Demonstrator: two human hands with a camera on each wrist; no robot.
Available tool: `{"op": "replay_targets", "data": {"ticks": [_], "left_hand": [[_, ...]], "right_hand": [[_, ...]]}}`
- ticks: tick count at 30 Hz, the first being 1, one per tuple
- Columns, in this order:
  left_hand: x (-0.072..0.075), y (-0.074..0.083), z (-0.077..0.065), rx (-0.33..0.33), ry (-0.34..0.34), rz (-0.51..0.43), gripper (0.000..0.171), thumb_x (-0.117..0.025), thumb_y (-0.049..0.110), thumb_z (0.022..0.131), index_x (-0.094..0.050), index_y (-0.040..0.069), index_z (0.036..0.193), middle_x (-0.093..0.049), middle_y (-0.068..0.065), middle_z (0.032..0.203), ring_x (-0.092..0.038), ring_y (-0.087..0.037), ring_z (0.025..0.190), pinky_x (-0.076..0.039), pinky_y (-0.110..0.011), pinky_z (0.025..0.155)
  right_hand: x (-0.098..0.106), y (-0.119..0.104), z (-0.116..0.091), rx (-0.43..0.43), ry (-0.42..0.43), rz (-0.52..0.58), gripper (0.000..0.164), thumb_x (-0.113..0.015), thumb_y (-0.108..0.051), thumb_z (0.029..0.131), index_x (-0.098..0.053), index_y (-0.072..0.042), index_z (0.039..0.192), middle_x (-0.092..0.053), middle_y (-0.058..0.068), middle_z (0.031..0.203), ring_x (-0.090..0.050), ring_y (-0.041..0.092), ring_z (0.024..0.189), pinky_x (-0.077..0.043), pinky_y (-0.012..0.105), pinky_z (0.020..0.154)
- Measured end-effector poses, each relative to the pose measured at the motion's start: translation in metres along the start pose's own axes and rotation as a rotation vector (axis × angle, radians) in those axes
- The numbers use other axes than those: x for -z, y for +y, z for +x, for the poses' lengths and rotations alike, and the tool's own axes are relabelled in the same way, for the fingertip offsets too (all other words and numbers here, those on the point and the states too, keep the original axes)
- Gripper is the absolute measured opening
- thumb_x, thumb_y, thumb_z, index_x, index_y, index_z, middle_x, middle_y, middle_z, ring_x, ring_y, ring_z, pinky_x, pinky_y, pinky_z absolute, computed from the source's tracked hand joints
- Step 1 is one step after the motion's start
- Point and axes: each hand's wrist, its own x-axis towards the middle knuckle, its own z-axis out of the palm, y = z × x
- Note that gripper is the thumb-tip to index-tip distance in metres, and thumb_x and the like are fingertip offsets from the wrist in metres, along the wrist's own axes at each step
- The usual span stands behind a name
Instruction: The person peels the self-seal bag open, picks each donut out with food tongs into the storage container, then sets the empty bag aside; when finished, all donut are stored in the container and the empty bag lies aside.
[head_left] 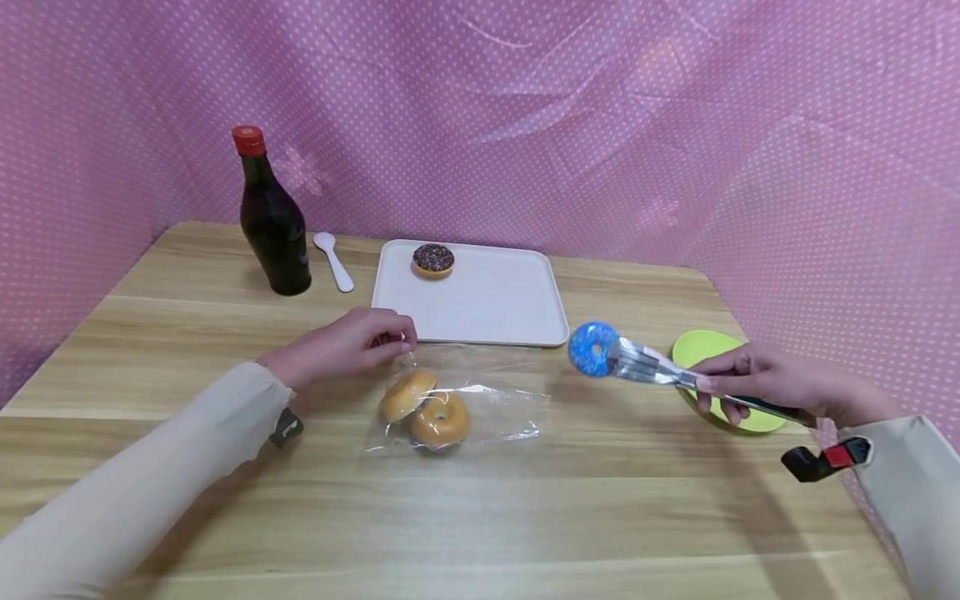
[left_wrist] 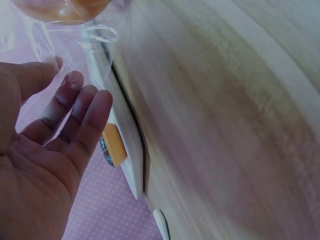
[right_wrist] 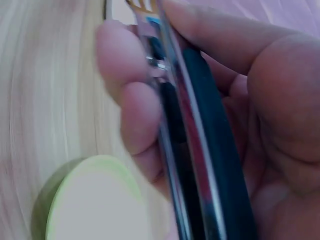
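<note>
Over wood (head_left: pixel 480 525), right grip (head_left: pixel 787 383) clasping tongs (head_left: pixel 645 364), one blue doughnut (head_left: pixel 581 350), left grip (head_left: pixel 348 343) seemingly pinching two bagels' (head_left: pixel 440 432) bag (head_left: pixel 498 412)

Clock centre: plastic bag (head_left: pixel 506 408) | passable: bare desk (head_left: pixel 480 533) at 6 o'clock; gap at 2 between tray (head_left: pixel 495 300) and green plate (head_left: pixel 702 343) | in the way: tray at 12, left hand (head_left: pixel 348 343) at 10, tall bottle (head_left: pixel 273 223) beyond, tongs (head_left: pixel 647 365) with blue doughnut (head_left: pixel 581 348) toward 3

High head view, close wrist views

Beige sleeves (head_left: pixel 161 467) carry seemingly black wrist mounts (head_left: pixel 804 465).
</note>
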Motion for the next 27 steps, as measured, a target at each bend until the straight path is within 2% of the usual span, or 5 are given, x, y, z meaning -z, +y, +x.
{"op": "replay_targets", "data": {"ticks": [2,7,12,20,27], "left_hand": [[-0.001,0.0,0.001,-0.004,-0.002,0.001,0.01,-0.066,0.006,0.102,-0.071,0.014,0.099,-0.062,0.001,0.085,-0.055,-0.013,0.078,-0.049,-0.025,0.07],[-0.003,-0.002,0.002,-0.015,0.002,-0.004,0.009,-0.065,0.006,0.102,-0.071,0.013,0.098,-0.061,0.002,0.084,-0.054,-0.012,0.078,-0.048,-0.024,0.069],[-0.006,-0.003,0.002,-0.017,0.004,-0.011,0.01,-0.065,0.006,0.102,-0.07,0.014,0.097,-0.061,0.001,0.084,-0.055,-0.012,0.078,-0.049,-0.024,0.07],[-0.007,0.001,-0.001,-0.019,0.0,-0.019,0.009,-0.065,0.007,0.103,-0.071,0.012,0.099,-0.062,0.001,0.084,-0.055,-0.012,0.079,-0.05,-0.024,0.07],[-0.003,0.001,0.002,-0.018,0.016,0.004,0.009,-0.065,0.006,0.102,-0.071,0.012,0.099,-0.061,0.001,0.084,-0.054,-0.012,0.078,-0.049,-0.024,0.07]], "right_hand": [[0.004,0.004,0.001,-0.016,0.073,-0.04,0.027,-0.043,-0.008,0.112,-0.067,0.004,0.116,-0.065,-0.006,0.08,-0.058,0.004,0.066,-0.049,0.03,0.055],[0.007,0.008,0.018,-0.145,0.26,-0.116,0.037,-0.046,-0.027,0.114,-0.064,0.004,0.112,-0.057,-0.003,0.072,-0.053,0.011,0.063,-0.043,0.035,0.055],[0.009,0.004,0.051,-0.189,0.352,-0.091,0.042,-0.048,-0.035,0.113,-0.065,0.004,0.113,-0.057,0.0,0.07,-0.049,0.009,0.06,-0.041,0.029,0.053],[0.015,-0.002,0.107,-0.226,0.345,-0.011,0.047,-0.05,-0.037,0.111,-0.06,0.006,0.129,-0.063,-0.001,0.078,-0.051,0.009,0.062,-0.045,0.026,0.059],[0.016,-0.017,0.145,-0.219,0.333,0.011,0.045,-0.05,-0.032,0.112,-0.058,0.007,0.132,-0.064,0.0,0.084,-0.05,0.008,0.062,-0.044,0.025,0.062]]}}
